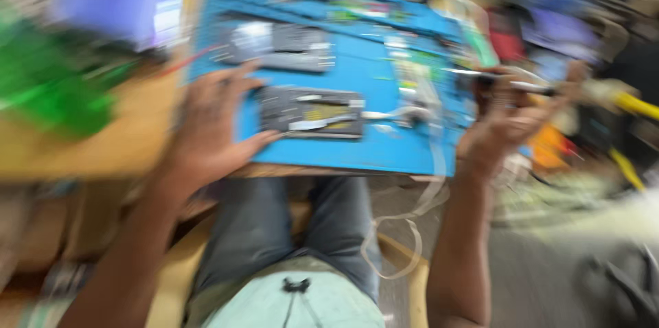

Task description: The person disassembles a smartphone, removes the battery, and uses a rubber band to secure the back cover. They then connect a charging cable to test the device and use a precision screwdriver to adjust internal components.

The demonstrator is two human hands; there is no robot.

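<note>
- Blue work mat (384, 142) covers most of the table (103, 142), whose wooden top shows bare at the left of the mat; the whole view is strongly blurred by motion.
- Green and purple things lie on the table at the far left, too blurred to tell what they are.
- Grey trousers and a pale green shirt of the person show under the near edge of the table.
- Grey flat device (312, 112), maybe an opened circuit module, lies on the mat near its front edge, a little left of the middle; a second grey device (278, 45) lies just behind it.
- Left hand (209, 129) rests on the left edge of the mat with the fingers spread; the thumb and the fingertips touch or almost touch the left side of the front grey device, and the blur does not allow to say which.
- Right hand (504, 125) is raised at the right edge of the mat, with the fingers curled around a thin pen-like tool (511, 83) that points sideways.
- White thin cable (412, 218) hangs from the mat down over the table edge and makes a loop between the knees.
</note>
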